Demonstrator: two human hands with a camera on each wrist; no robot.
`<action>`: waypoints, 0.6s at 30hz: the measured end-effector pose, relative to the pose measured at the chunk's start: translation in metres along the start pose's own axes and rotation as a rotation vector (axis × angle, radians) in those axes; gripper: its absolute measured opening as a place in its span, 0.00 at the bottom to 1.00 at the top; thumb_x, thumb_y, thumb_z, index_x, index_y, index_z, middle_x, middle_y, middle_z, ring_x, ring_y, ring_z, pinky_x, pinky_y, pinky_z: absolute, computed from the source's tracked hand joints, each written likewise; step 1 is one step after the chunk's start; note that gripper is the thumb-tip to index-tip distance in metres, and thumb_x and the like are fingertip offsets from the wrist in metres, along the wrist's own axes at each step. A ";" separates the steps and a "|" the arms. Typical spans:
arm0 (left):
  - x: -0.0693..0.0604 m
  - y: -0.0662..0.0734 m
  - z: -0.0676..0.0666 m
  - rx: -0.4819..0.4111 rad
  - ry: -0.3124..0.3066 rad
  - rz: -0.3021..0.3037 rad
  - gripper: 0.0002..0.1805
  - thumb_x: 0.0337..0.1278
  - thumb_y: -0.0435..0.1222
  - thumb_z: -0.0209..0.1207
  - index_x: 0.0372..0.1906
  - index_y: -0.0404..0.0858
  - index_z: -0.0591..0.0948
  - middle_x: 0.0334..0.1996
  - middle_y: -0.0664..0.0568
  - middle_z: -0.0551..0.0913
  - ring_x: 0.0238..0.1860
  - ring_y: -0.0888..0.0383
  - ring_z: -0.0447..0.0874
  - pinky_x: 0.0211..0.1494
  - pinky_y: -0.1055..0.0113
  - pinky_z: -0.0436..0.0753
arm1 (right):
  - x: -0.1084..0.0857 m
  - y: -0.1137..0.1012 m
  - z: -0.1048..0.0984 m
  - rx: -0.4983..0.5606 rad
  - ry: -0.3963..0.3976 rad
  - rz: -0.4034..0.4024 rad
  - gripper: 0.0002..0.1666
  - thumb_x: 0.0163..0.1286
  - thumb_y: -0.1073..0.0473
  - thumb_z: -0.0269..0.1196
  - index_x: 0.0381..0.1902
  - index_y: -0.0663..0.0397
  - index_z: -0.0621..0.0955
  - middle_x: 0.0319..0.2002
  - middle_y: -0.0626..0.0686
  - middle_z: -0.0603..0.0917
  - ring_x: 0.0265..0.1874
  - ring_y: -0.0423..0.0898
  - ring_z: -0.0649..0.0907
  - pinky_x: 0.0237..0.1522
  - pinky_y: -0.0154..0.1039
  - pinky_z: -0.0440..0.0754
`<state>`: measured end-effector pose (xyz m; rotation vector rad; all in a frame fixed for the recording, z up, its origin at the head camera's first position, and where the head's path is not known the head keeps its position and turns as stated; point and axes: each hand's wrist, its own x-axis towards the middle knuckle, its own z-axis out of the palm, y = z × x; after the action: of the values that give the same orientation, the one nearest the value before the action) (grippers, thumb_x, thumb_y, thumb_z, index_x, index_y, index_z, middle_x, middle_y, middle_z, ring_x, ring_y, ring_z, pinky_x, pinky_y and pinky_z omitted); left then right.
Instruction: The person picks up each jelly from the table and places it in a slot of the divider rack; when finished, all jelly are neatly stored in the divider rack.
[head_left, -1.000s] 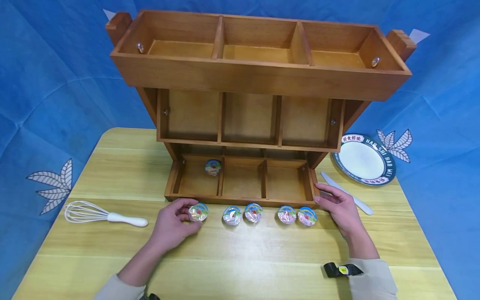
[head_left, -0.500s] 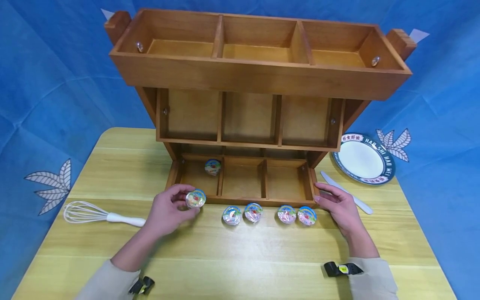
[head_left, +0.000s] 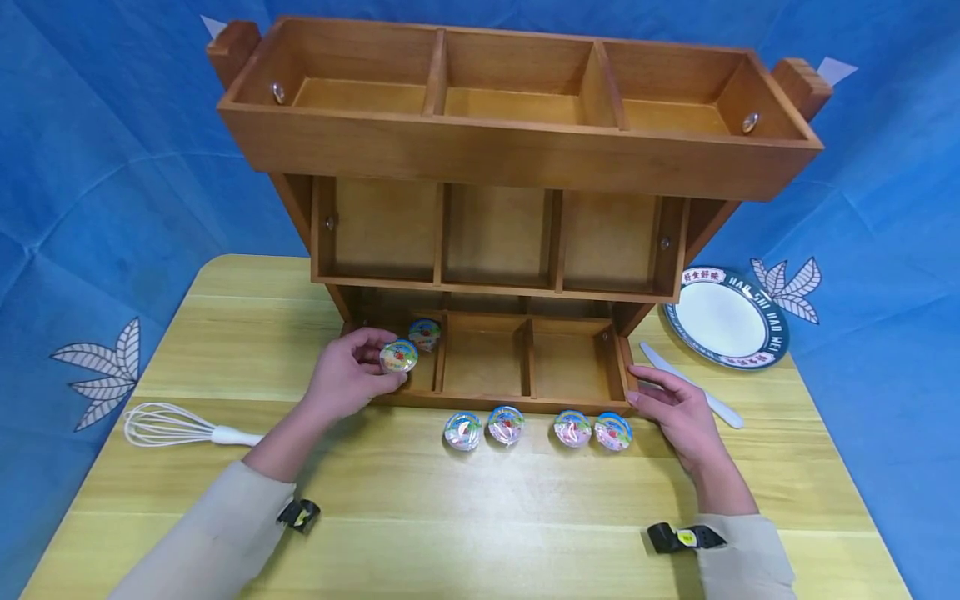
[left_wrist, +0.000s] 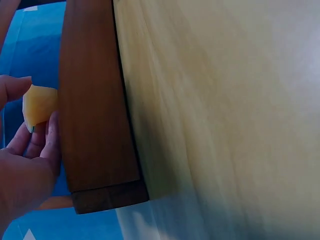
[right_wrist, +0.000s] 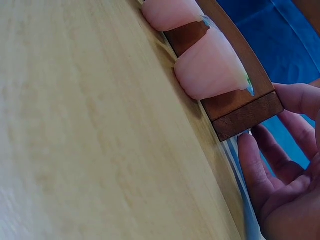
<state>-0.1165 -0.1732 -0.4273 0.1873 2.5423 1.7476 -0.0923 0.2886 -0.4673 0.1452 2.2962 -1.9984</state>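
Note:
My left hand (head_left: 348, 377) pinches a small jelly cup (head_left: 398, 356) between thumb and fingers above the left compartment of the lowest wooden tray (head_left: 487, 400). Another cup (head_left: 424, 334) lies in that compartment, just behind. In the left wrist view the held cup (left_wrist: 41, 105) looks yellow, beside the tray's front board (left_wrist: 95, 100). The right hand (head_left: 686, 421) touches the tray's right front corner; in the right wrist view its fingers (right_wrist: 255, 165) lie around that corner, near a pink cup (right_wrist: 212, 65). Two cups (head_left: 462, 431) (head_left: 506, 425) and two pink ones (head_left: 573, 428) (head_left: 613, 432) stand before the tray.
Two higher wooden trays (head_left: 517, 154) (head_left: 487, 287), each with three compartments, overhang the lowest. A white whisk (head_left: 236, 436) lies at left. At right are a white knife (head_left: 723, 410) and a green-rimmed plate (head_left: 723, 319), with blue cloth (head_left: 97, 225) around the table.
The left hand has lifted the yellow cup from the table in front of the tray and moved it back over the left compartment. The right hand has stayed at the tray's corner.

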 end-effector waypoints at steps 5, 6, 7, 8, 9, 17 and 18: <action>0.013 -0.006 0.003 0.090 0.004 -0.010 0.25 0.41 0.28 0.75 0.50 0.31 0.83 0.36 0.44 0.83 0.37 0.50 0.81 0.32 0.68 0.82 | 0.000 0.000 -0.001 -0.008 0.003 0.008 0.26 0.65 0.62 0.71 0.61 0.60 0.80 0.57 0.45 0.77 0.50 0.40 0.80 0.44 0.31 0.83; 0.015 -0.007 0.004 0.095 0.000 -0.013 0.25 0.40 0.28 0.75 0.49 0.31 0.83 0.36 0.44 0.83 0.37 0.50 0.81 0.32 0.68 0.83 | 0.001 0.000 -0.001 -0.017 0.005 0.010 0.27 0.65 0.61 0.71 0.61 0.59 0.80 0.58 0.45 0.77 0.50 0.40 0.80 0.45 0.31 0.83; 0.017 -0.008 0.005 0.097 -0.005 -0.016 0.25 0.40 0.27 0.75 0.49 0.31 0.83 0.36 0.44 0.83 0.36 0.50 0.81 0.32 0.68 0.83 | 0.001 0.000 -0.001 -0.026 0.007 0.013 0.27 0.65 0.61 0.71 0.61 0.59 0.80 0.58 0.46 0.76 0.50 0.40 0.80 0.45 0.31 0.83; 0.019 -0.009 0.005 0.102 -0.012 -0.019 0.25 0.40 0.27 0.75 0.49 0.30 0.83 0.35 0.44 0.83 0.36 0.50 0.81 0.31 0.67 0.83 | 0.001 0.000 -0.001 -0.030 0.011 0.017 0.27 0.65 0.61 0.71 0.61 0.59 0.80 0.59 0.46 0.76 0.50 0.40 0.80 0.45 0.31 0.83; 0.020 -0.010 0.006 0.103 -0.019 -0.022 0.25 0.40 0.27 0.75 0.49 0.30 0.82 0.35 0.44 0.83 0.36 0.51 0.81 0.31 0.67 0.83 | 0.001 0.000 0.000 -0.037 0.012 0.018 0.27 0.65 0.60 0.71 0.62 0.59 0.80 0.59 0.47 0.75 0.51 0.40 0.80 0.45 0.31 0.83; 0.027 -0.011 0.011 0.175 -0.086 -0.046 0.27 0.36 0.29 0.75 0.49 0.31 0.82 0.31 0.47 0.83 0.32 0.53 0.81 0.32 0.65 0.83 | 0.002 0.002 -0.001 -0.041 0.011 0.014 0.27 0.66 0.60 0.71 0.62 0.59 0.80 0.59 0.47 0.76 0.51 0.41 0.79 0.45 0.32 0.83; 0.027 -0.011 0.012 0.187 -0.093 -0.050 0.27 0.36 0.30 0.76 0.49 0.31 0.82 0.31 0.47 0.83 0.32 0.54 0.82 0.32 0.65 0.83 | 0.002 0.002 -0.001 -0.041 0.011 0.013 0.27 0.66 0.60 0.71 0.62 0.59 0.80 0.59 0.46 0.76 0.51 0.41 0.79 0.45 0.32 0.83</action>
<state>-0.1429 -0.1625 -0.4415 0.2055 2.6169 1.4489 -0.0943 0.2899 -0.4697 0.1681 2.3344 -1.9484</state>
